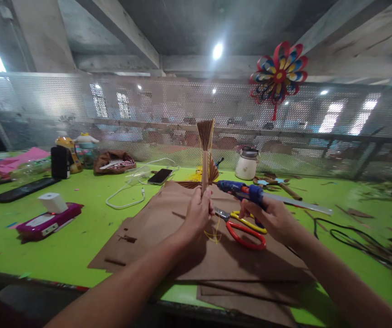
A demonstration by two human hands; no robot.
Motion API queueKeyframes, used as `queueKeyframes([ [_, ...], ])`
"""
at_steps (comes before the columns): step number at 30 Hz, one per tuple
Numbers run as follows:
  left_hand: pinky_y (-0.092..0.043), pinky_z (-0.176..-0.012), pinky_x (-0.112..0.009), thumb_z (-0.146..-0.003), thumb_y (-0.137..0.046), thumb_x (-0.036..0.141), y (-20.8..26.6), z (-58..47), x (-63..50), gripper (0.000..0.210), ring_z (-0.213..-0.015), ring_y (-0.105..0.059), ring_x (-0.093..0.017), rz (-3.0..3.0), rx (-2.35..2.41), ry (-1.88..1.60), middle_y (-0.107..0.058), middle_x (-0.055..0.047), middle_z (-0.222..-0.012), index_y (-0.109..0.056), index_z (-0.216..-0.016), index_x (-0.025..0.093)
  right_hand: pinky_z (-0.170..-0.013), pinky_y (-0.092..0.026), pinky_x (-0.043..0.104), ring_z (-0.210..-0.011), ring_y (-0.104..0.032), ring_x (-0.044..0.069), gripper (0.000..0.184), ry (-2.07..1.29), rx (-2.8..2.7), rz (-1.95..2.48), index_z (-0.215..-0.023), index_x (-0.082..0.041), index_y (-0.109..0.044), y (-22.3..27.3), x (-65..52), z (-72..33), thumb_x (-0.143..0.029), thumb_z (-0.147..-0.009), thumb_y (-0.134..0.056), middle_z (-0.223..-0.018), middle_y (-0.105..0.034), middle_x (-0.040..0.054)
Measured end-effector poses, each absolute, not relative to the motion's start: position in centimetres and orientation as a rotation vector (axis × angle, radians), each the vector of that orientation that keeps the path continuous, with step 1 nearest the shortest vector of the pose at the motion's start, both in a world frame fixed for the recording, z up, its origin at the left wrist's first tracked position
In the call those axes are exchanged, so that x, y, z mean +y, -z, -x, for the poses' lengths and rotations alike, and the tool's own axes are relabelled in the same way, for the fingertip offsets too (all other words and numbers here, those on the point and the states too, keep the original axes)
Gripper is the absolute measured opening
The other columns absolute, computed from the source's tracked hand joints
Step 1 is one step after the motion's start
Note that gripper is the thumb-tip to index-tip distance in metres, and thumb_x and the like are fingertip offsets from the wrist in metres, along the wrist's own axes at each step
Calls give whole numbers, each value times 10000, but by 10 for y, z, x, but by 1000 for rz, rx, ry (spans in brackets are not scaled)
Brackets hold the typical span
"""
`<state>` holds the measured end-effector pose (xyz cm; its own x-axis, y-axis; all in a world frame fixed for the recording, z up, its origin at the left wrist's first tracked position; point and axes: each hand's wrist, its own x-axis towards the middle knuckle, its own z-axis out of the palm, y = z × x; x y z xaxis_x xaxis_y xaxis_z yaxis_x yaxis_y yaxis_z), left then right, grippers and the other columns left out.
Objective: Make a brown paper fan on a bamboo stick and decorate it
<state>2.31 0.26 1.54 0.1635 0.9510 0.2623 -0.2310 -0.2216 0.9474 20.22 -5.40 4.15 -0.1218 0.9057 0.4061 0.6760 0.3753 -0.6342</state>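
Your left hand (199,210) grips pleated brown paper (205,155); at its four o'clock your right hand (275,219) grips a hot-glue gun (238,190): folding looks done, gluing unfinished.

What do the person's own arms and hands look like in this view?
The left hand and right hand are ungloved. The left forearm and right forearm are bare, with no sleeve, watch or bracelet in view. Rings are too small to tell.
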Motion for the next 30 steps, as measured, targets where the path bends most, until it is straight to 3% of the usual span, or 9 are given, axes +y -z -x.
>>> queueKeyframes([
  [30, -289, -428, -164, -856, -483, 450, -21, -17, 0, 279, -478, -441, -73, -1130, 462, -1168, -429, 52, -563, -453, -831, 174, -548, -374, 252, -593, -494, 135, 494, -486, -1857, 1236, -700, -142, -628, -40, -50, -206, -549, -879, -413, -666, -590, 40],
])
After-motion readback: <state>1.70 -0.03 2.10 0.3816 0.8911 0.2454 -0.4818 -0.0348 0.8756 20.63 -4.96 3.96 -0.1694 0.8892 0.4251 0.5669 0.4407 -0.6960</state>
